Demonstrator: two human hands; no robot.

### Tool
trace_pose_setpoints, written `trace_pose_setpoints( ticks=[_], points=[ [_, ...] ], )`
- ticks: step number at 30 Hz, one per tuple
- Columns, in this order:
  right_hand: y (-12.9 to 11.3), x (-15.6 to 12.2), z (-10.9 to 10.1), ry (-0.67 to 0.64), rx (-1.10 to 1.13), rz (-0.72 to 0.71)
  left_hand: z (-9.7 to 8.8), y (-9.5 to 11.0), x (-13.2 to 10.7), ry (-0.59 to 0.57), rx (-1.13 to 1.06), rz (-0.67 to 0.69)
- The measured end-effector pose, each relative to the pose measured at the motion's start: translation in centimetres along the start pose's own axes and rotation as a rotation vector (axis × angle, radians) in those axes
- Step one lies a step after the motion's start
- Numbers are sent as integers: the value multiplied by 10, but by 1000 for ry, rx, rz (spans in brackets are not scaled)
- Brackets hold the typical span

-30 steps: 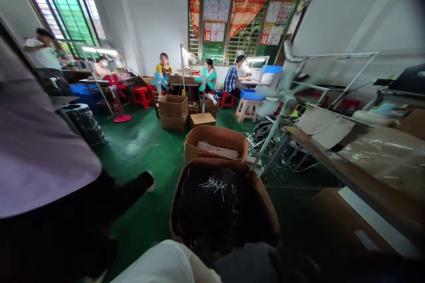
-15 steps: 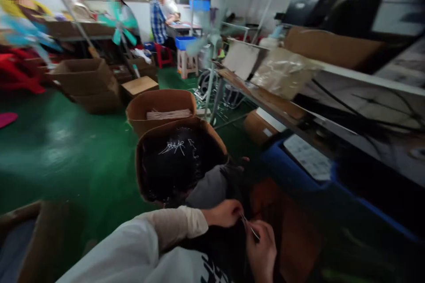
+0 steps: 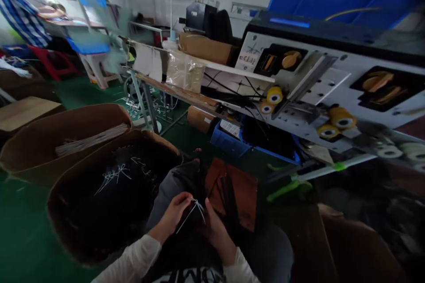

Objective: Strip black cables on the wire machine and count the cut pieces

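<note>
**Wire piece held at lap level, both boxes well stocked**

The person's left hand (image 3: 174, 214) is curling partly closed and pinching a thin pale wire piece (image 3: 191, 216) with a forked end, just above the lap. The right hand (image 3: 215, 225) is half open beside it, fingertips (image 3: 206, 208) pressing against the fork; how firmly they are holding cannot be told from this view. The wire piece is sitting between the hands, its long end slanting down and left.

To the left, touching the grey-clad lap (image 3: 172, 190), a large cardboard box (image 3: 146, 138) is holding a dark heap of tangled material (image 3: 99, 216), with a few pale strands (image 3: 113, 179) lying on top. Behind it, a second cardboard box (image 3: 33, 159) is carrying a bundle of pale rods (image 3: 93, 139). Judging by these levels, much of the stock appears to remain, though no count is possible. Flat brown panels (image 3: 232, 190) are resting against the person's right side, with dark strips across them. No finished pile is visible near the hands. To the right, a machine panel (image 3: 318, 70) is carrying yellow rollers (image 3: 341, 117).
</note>
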State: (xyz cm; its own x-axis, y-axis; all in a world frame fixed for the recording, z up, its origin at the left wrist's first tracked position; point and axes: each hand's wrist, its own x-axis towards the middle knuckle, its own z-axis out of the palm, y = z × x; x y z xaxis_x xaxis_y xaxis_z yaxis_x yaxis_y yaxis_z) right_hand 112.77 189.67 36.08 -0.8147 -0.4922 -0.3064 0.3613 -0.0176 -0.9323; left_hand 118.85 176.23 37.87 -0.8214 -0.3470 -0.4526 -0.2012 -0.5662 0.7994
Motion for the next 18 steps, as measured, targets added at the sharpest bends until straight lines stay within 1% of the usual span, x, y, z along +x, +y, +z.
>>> trace_pose_setpoints(
  ticks=[2,4,6,8,9,11,12,13,14,15,17,18],
  points=[
    [-4,0,8,-51,186,122,0,-2,-7,-4,-31,-20],
    [-8,8,16,-82,341,218,-1,-7,-14,-19,-51,-49],
    [-11,21,24,-95,422,269,-3,-12,-20,-19,-77,-66],
    [-15,35,29,-99,531,324,-7,-16,-25,-41,-30,-30],
    [-19,41,31,-96,582,349,-10,-17,-27,-95,42,-2],
    [-29,49,32,-84,641,365,-18,-17,-29,-288,263,35],
    [-35,52,31,-84,641,352,-24,-16,-29,-381,386,30],
    [-41,55,31,-87,638,330,-30,-15,-28,-439,492,7],
    [-47,59,32,-91,635,308,-39,-14,-28,-452,570,-26],
    [-52,64,34,-87,630,287,-49,-13,-28,-424,622,-53],
    [-59,78,43,-57,605,253,-74,-11,-31,-319,653,-89],
    [-60,86,52,-37,583,243,-87,-11,-34,-278,642,-103]
  ],
)
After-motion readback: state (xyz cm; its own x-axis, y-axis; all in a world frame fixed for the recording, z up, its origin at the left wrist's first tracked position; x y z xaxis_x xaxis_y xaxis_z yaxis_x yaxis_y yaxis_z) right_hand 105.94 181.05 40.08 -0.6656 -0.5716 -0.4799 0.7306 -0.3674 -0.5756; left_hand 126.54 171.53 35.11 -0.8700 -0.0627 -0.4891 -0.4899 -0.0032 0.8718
